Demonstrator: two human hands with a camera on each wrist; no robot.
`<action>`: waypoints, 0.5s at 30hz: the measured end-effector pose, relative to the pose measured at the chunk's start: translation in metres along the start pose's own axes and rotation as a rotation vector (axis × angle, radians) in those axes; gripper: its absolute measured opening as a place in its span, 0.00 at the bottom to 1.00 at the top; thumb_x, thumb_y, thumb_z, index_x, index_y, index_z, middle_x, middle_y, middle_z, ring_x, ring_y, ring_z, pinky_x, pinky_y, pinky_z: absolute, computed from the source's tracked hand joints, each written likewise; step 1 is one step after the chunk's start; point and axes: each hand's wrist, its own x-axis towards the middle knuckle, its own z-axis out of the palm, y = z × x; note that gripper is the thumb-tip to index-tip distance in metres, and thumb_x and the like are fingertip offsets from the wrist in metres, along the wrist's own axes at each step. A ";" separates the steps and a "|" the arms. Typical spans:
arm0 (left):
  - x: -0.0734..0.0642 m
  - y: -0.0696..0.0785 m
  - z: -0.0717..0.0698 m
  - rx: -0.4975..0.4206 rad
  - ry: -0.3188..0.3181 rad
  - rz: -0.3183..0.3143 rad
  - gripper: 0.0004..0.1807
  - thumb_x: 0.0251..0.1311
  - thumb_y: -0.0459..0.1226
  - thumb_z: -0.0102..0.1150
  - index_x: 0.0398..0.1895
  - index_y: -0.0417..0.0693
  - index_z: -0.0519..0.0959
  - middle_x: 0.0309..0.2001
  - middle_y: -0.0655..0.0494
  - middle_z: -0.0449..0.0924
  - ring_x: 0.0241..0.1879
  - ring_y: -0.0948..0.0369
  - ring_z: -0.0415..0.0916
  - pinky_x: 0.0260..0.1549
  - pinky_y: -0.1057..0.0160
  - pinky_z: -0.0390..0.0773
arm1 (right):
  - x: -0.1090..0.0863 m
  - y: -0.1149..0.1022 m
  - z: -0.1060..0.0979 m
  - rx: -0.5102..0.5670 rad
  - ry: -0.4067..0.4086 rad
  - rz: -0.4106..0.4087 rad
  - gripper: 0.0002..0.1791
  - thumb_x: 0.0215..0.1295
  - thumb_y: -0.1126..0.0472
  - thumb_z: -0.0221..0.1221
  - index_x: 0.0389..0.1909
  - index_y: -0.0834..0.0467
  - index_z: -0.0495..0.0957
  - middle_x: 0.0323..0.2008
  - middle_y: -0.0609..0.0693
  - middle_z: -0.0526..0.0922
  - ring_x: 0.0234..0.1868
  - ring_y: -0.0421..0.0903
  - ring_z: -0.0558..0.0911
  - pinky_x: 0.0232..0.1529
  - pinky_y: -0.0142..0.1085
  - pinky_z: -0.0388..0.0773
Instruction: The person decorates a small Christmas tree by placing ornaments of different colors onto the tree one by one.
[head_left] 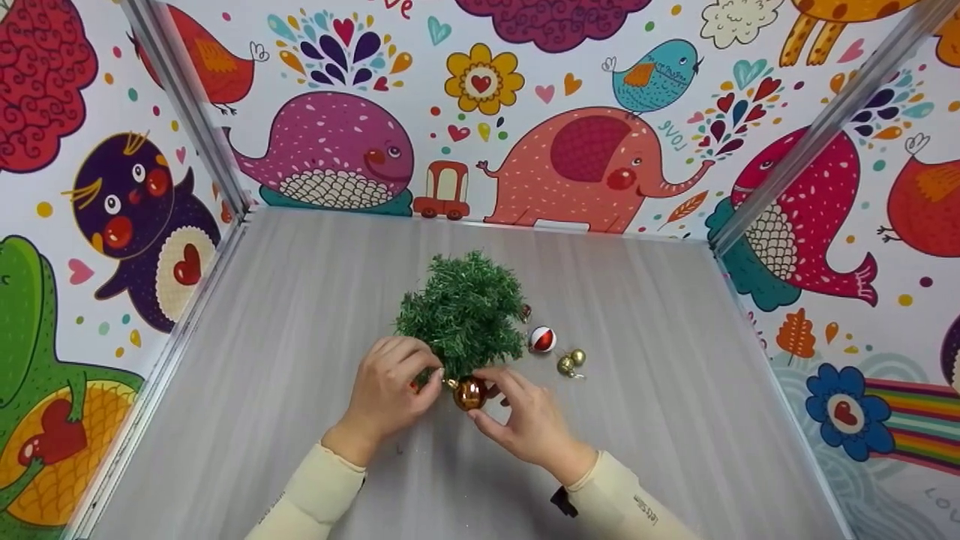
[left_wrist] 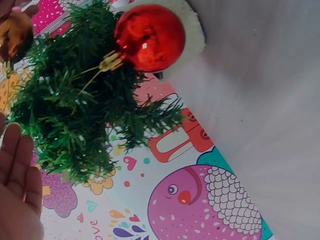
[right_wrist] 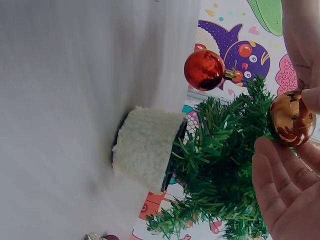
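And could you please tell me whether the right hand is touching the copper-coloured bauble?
Touching: the head view shows the right hand holding the copper-coloured bauble between thumb and fingers.

Near approach to tree blocked; room to pass on both flanks.
Front: the copper ball (head_left: 470, 393) filled the gap between left hand (head_left: 394, 382) and right hand (head_left: 529, 420), all three close against the near branches of the tree (head_left: 469, 311). Left edge: a red ball (right_wrist: 204, 70) hung low, narrowing the way in. Right: a red-and-white ball (head_left: 542, 339) and two small gold balls (head_left: 571, 361) lay near the tree, to be passed over or around. Wider room: tabletop (head_left: 285, 322) left of the tree, also right of the gold balls. Behind, a strip of tabletop ran to the back wall (head_left: 450, 142), reachable around or above the branches.
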 end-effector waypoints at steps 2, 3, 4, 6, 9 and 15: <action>0.001 0.002 0.000 0.002 -0.018 -0.004 0.04 0.50 0.34 0.68 0.25 0.51 0.82 0.31 0.60 0.80 0.33 0.59 0.78 0.38 0.55 0.77 | -0.001 0.000 0.001 0.002 0.007 0.001 0.28 0.59 0.55 0.70 0.60 0.55 0.75 0.53 0.46 0.81 0.38 0.39 0.83 0.35 0.33 0.82; 0.002 0.003 0.000 0.001 -0.027 -0.007 0.03 0.50 0.34 0.68 0.25 0.51 0.82 0.31 0.60 0.80 0.33 0.58 0.78 0.39 0.55 0.77 | -0.001 0.000 0.002 0.003 0.012 0.001 0.28 0.58 0.55 0.70 0.60 0.55 0.75 0.53 0.46 0.81 0.38 0.39 0.83 0.35 0.34 0.82; 0.002 0.003 0.000 0.002 -0.035 -0.009 0.03 0.50 0.34 0.68 0.25 0.51 0.82 0.31 0.60 0.80 0.34 0.58 0.78 0.39 0.55 0.77 | -0.002 0.000 0.002 0.006 0.017 0.003 0.28 0.58 0.55 0.69 0.60 0.55 0.75 0.53 0.45 0.81 0.38 0.39 0.83 0.34 0.34 0.82; 0.003 0.005 0.000 -0.003 -0.055 -0.016 0.03 0.51 0.35 0.67 0.25 0.51 0.82 0.31 0.60 0.80 0.34 0.58 0.78 0.40 0.55 0.77 | -0.002 -0.001 0.002 0.008 0.022 0.005 0.28 0.58 0.55 0.69 0.60 0.55 0.75 0.52 0.45 0.81 0.37 0.39 0.82 0.32 0.36 0.81; 0.005 0.007 0.001 -0.009 -0.076 -0.024 0.03 0.52 0.35 0.67 0.25 0.51 0.82 0.31 0.60 0.79 0.34 0.57 0.77 0.40 0.54 0.77 | -0.001 -0.001 0.003 0.012 0.020 0.017 0.27 0.59 0.56 0.68 0.60 0.54 0.75 0.50 0.44 0.81 0.38 0.39 0.82 0.30 0.36 0.81; 0.007 0.008 0.003 0.021 -0.104 -0.021 0.04 0.51 0.35 0.69 0.25 0.53 0.82 0.31 0.62 0.79 0.34 0.58 0.77 0.40 0.56 0.77 | 0.004 -0.001 0.006 0.020 0.051 0.028 0.24 0.59 0.57 0.69 0.56 0.56 0.78 0.47 0.46 0.82 0.43 0.40 0.82 0.32 0.32 0.81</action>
